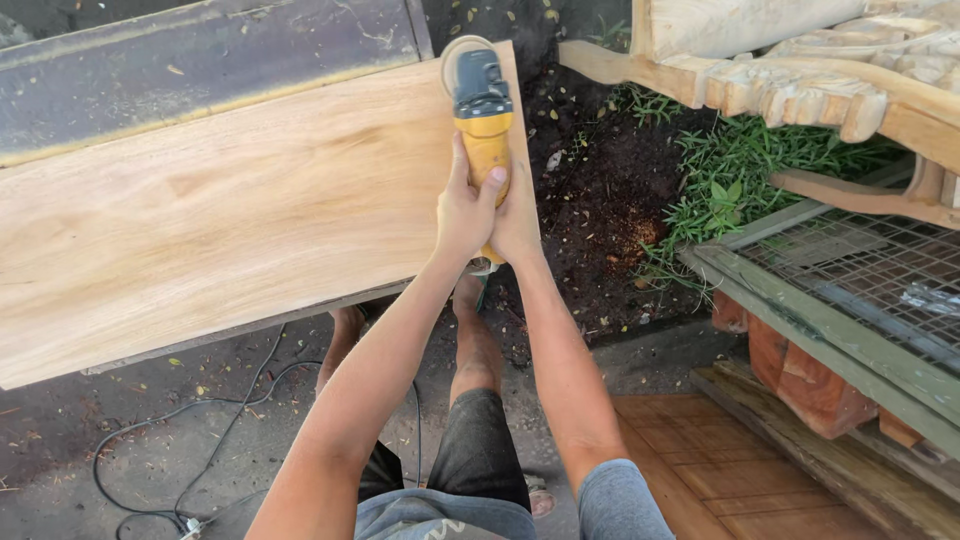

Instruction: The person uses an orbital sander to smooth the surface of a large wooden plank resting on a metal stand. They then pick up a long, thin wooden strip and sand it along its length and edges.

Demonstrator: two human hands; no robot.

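Now both my left hand (462, 212) and right hand (517, 222) clench the yellow angle grinder (484, 110) body | rigid, weighty, likely buzzing | disc beyond my fingertips on the stiff wooden plank (220, 210).

- No packages, signs or screens anywhere in this view, near the fingers or away from them.
- No label can be made out either; the one dark patch sits on the tool just beyond the fingertips, too small and blurred to tell what it is.
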